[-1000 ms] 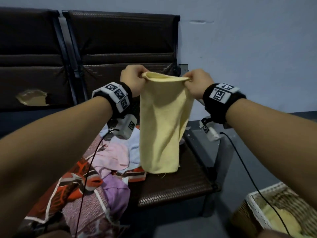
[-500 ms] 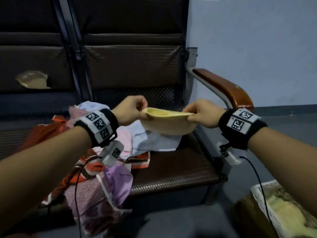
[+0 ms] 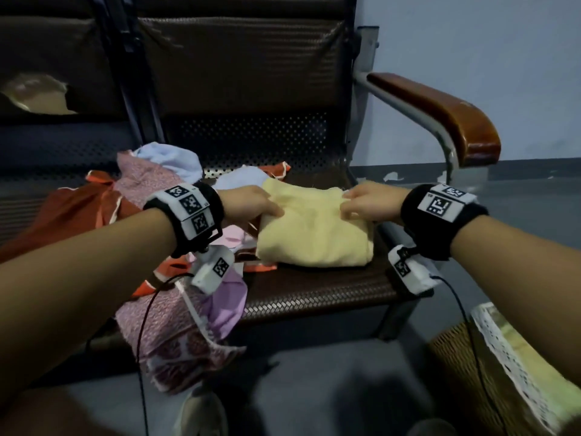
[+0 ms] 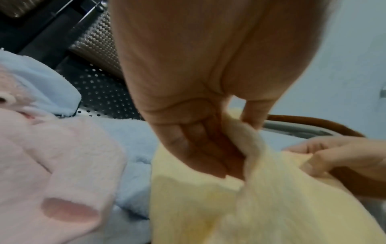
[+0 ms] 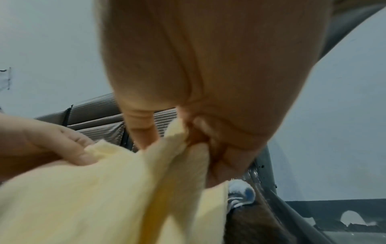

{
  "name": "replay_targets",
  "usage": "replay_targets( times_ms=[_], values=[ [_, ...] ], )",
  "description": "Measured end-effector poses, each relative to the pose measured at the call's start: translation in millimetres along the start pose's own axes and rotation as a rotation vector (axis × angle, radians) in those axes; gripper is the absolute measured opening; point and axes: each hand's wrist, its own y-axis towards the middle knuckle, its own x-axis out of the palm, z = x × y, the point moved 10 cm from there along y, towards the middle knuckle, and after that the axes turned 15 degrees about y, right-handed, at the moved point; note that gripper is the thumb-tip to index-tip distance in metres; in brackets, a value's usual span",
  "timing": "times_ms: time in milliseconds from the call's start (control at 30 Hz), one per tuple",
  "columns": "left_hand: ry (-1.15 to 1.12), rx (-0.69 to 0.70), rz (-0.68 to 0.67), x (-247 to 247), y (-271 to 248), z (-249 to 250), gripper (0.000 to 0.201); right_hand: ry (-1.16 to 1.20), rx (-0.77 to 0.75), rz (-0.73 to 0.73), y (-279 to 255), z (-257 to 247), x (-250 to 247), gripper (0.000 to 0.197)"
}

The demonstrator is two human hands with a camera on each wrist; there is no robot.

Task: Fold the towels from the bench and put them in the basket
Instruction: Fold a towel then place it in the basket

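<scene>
Both hands' fingers pinched on the far corners of the yellow towel (image 3: 314, 229), flat on the bench (image 3: 314, 287).

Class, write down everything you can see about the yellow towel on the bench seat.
The yellow towel is pale, soft, fleecy-looking cloth, folded into a layered, roughly rectangular bundle. It lies on the brown woven bench seat, its left edge over the pile of other cloths. The left hand and right hand each pinch a far corner between thumb and fingers.
</scene>
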Motion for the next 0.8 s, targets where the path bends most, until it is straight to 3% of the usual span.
replay_targets(
  times_ms=[100, 267, 400, 467, 567, 633, 700, 733, 800],
  values=[
    [-0.099, 0.021, 0.179, -22.6, 28.1, 0.1, 0.026, 0.068, -0.11, 0.225, 20.7, -8.5, -24.6, 0.003],
    [-0.087, -0.025, 0.45, -60.0, 63.1, -14.2, 0.026, 0.212, -0.211, 0.424, 60.0, -14.6, -35.6, 0.013],
    [-0.103, -0.088, 0.544, -68.7, 80.5, -27.6, 0.021, 0.186, -0.223, 0.445, 81.7, -17.8, -30.7, 0.033],
    [-0.083, -0.113, 0.563, -68.1, 86.4, -32.6, 0.036, 0.128, -0.238, 0.411, 83.8, -20.8, -25.2, 0.04],
    [0.094, -0.048, 0.678, -78.3, 74.7, -24.0, 0.037, -0.057, -0.305, 0.264, 72.9, -29.2, -10.5, 0.032],
    [0.106, 0.092, 0.595, -67.8, 65.6, -13.7, 0.025, -0.158, -0.296, 0.078, 62.4, -22.7, 10.0, 0.024],
    [0.142, 0.205, 0.32, -30.5, 59.0, -11.6, 0.024, -0.305, -0.247, -0.072, 50.4, -6.9, 33.7, 0.045],
    [0.279, 0.235, 0.222, -11.4, 52.9, -13.2, 0.034, -0.382, -0.225, -0.114, 45.2, 1.2, 41.8, 0.063],
    [0.589, 0.263, 0.185, 11.5, 41.9, -20.6, 0.067, -0.493, -0.197, -0.145, 38.4, 12.1, 48.2, 0.086]
  ],
)
